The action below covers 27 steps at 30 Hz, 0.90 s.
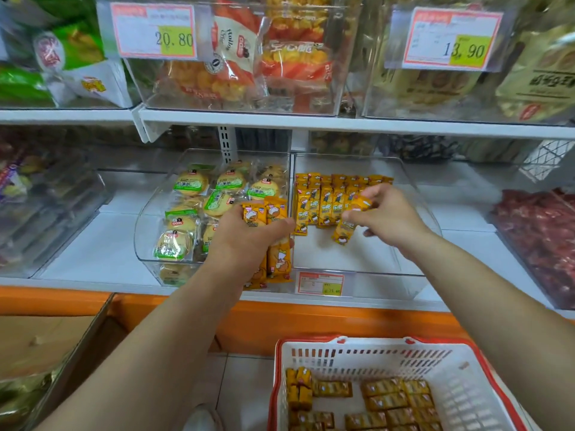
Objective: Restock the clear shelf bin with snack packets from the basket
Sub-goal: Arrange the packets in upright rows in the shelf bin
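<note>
Snack packets [323, 206] are standing upright in tight rows against the back of the clear shelf bin [373, 283], leaving its front floor bare for more. The right hand [392, 216] is reaching in just in front of those rows, pinching one yellow packet [361, 204], seemingly to stand it in line; a second packet [342, 233] is tilting just beneath. The left hand [245, 234] is gripping a spare bundle [278, 259] at the bin's left front corner, likely keeping supply close. Below, the basket [373, 356] is holding more.
</note>
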### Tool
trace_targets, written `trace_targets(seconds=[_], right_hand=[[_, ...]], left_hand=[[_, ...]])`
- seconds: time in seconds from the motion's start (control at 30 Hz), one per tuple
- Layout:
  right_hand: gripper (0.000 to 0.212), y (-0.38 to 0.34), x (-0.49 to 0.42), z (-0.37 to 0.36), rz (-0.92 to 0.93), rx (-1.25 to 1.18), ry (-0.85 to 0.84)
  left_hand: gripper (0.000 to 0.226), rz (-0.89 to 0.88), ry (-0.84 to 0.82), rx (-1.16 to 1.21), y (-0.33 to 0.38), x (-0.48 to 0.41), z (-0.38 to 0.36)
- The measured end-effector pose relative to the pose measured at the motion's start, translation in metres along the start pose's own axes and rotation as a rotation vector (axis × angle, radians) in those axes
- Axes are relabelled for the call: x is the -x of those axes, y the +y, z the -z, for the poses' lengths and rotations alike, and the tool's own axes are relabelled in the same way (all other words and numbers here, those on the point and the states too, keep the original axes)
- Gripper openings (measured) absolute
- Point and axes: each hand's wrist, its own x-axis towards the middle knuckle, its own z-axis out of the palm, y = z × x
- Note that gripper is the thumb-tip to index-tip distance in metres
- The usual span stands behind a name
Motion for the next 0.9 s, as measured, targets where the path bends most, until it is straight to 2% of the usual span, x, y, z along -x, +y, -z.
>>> trace_targets(seconds=[0.17,0.37,0.53,0.67,0.8,0.9], right_hand=[[0.041,0.007,-0.06,-0.036,0.172,0.494,-0.019],[0.048,0.006,-0.095,-0.065,0.236,0.623,-0.039],[0.049,0.019,-0.099,-0.077,0.212,0.581,0.04],[0.05,0.026,-0.094,-0.074,0.121,0.397,0.085],[0.052,0.024,-0.072,-0.056,0.085,0.34,0.089],[0.043,0.013,-0.035,-0.036,0.074,0.166,0.12]], left_hand=[[0.032,-0.015,0.013,-0.045,-0.002,-0.004,0.007],[0.03,-0.04,0.035,-0.082,-0.006,-0.011,0.013],[0.029,-0.032,-0.002,-0.072,-0.007,-0.012,0.009],[0.029,-0.023,-0.02,-0.067,-0.004,-0.009,0.002],[0.028,0.04,-0.015,0.004,-0.001,-0.007,-0.001],[0.025,0.122,-0.038,0.114,0.004,-0.005,-0.005]])
